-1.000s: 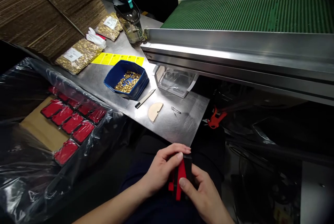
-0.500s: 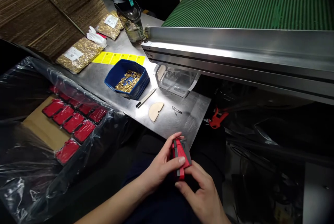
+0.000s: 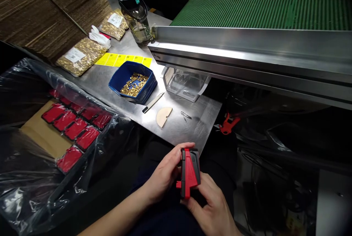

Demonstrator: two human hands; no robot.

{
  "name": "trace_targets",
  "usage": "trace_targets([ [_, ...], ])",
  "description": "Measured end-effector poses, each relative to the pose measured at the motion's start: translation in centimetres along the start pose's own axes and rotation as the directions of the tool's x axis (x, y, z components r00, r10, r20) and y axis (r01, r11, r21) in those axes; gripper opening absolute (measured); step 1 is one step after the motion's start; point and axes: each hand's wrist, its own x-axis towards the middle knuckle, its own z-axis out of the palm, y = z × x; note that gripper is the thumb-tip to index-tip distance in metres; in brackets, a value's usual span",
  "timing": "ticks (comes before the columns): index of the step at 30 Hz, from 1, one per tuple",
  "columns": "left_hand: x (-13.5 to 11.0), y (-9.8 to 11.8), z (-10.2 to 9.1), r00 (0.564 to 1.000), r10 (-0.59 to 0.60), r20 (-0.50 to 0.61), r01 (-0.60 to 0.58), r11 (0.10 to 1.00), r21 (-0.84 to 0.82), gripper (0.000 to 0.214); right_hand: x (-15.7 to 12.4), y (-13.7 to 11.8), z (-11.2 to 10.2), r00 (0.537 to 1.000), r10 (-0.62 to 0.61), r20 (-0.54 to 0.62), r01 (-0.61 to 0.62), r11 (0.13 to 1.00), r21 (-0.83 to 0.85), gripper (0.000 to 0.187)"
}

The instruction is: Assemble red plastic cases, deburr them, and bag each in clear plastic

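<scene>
A small red-and-black plastic housing (image 3: 190, 173) is held upright over my lap, just in front of the table's near corner. My left hand (image 3: 167, 168) grips its left side, with the thumb near the top left edge and a finger reaching over the top. From the lower right, my right hand (image 3: 213, 199) pinches the bottom, its thumb below and its other fingers partly hidden behind the housing. A small red tab sticks out at the housing's lower left.
The metal table (image 3: 192, 133) bears a blue bin (image 3: 150, 91) of small brass parts, a pen (image 3: 153, 103), a wooden half-disc (image 3: 164, 117) and tweezer-like metal pieces (image 3: 186, 115). Red housings lie in a plastic-lined box (image 3: 38, 133) at left. A green conveyor (image 3: 247, 8) crosses behind.
My left thumb has moved off the housing's near face to its upper left edge. The housing has turned slightly, showing more of that face and the red tab.
</scene>
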Motion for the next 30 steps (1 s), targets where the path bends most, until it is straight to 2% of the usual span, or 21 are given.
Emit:
trace_targets([
  [4, -0.1, 0.0, -0.4, 0.998, 0.028, 0.053, -0.026, 0.999, -0.042, 0.042, 0.1, -0.2, -0.2, 1.0, 0.006, -0.004, -0.006, 1.0, 0.0, 0.038],
  [8, -0.4, 0.0, -1.0, 0.991, 0.044, 0.125, -0.049, 0.998, 0.04, 0.063, 0.1, -0.3, -0.2, 1.0, 0.0, -0.001, 0.0, 1.0, 0.01, 0.038],
  [10, -0.6, 0.1, -0.9, 0.991, 0.066, 0.119, -0.074, 0.995, 0.068, 0.063, -0.3, -0.2, -0.1, 0.999, 0.043, -0.008, -0.043, 0.998, 0.052, 0.041],
  [12, -0.8, 0.2, -0.6, 0.991, 0.085, 0.105, -0.093, 0.993, 0.078, 0.06, -0.9, -0.2, 0.2, 0.989, 0.143, -0.027, -0.139, 0.982, 0.13, 0.049],
  [14, -1.0, 0.2, -0.3, 0.991, 0.097, 0.091, -0.105, 0.99, 0.09, 0.058, -1.5, -0.3, 0.6, 0.956, 0.288, -0.051, -0.271, 0.939, 0.209, 0.052],
  [17, -1.0, 0.0, -0.1, 0.988, 0.132, 0.083, -0.143, 0.978, 0.154, 0.056, -1.9, -0.7, 1.1, 0.882, 0.468, -0.056, -0.433, 0.851, 0.298, 0.046],
  [19, -1.0, -0.3, -0.2, 0.976, 0.201, 0.086, -0.216, 0.945, 0.246, 0.056, -1.6, -1.1, 1.2, 0.828, 0.555, -0.08, -0.502, 0.797, 0.335, 0.047],
  [21, -0.9, -0.6, -0.3, 0.961, 0.26, 0.096, -0.277, 0.905, 0.324, 0.056, -1.1, -1.5, 1.2, 0.799, 0.593, -0.095, -0.523, 0.765, 0.375, 0.05],
  [25, -0.9, -1.2, -0.2, 0.975, 0.205, 0.09, -0.222, 0.939, 0.263, 0.056, -0.2, -2.0, 0.7, 0.834, 0.549, -0.059, -0.464, 0.754, 0.465, 0.047],
  [30, -0.9, -1.1, 0.0, 0.988, 0.142, 0.064, -0.152, 0.963, 0.224, 0.055, 0.1, -1.8, 0.2, 0.86, 0.508, -0.046, -0.433, 0.774, 0.462, 0.048],
])
